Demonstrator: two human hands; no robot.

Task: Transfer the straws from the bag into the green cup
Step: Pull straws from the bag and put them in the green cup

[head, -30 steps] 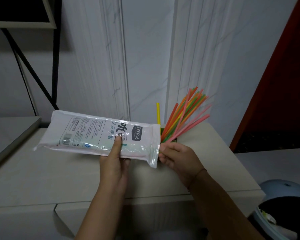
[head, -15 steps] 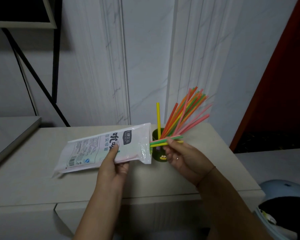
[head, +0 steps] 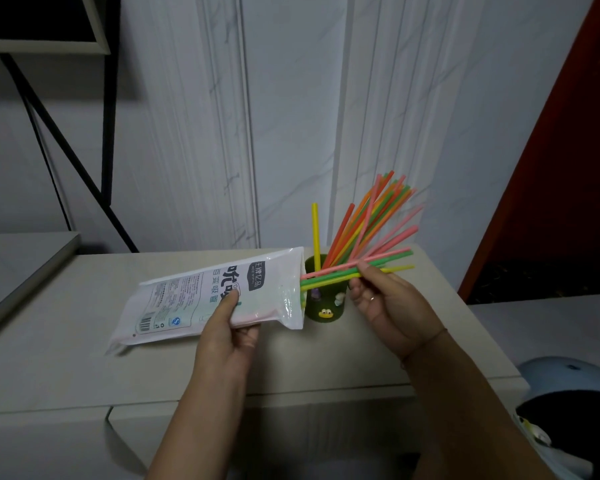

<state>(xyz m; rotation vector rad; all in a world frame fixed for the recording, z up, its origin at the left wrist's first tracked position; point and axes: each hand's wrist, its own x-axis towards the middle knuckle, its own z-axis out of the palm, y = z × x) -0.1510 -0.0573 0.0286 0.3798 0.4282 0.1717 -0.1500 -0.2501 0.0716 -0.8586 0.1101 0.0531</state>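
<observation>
I'm gripping the straw bag point(head: 201, 296) with my left hand point(head: 227, 330), right hand point(head: 385, 306) pinching a few straws point(head: 329, 277) (half out); next, clearing and upending them into the green cup point(head: 329, 301).

Before me stands a beige cabinet point(head: 84, 358), its top running back to a white marbled wall point(head: 291, 116) with raised vertical mouldings, a seam point(head: 291, 393) crossing its front just under the near edge. Off its left edge lies a grey ledge point(head: 21, 268), and above that rises a black metal frame point(head: 108, 98) with a slanting brace, beside a dark, pale-rimmed board point(head: 49, 46). Past the right edge I see a dark red panel point(head: 568, 150) beside the wall and, below the near right corner, a rounded light-blue bin point(head: 561, 375) with a dark opening.
</observation>
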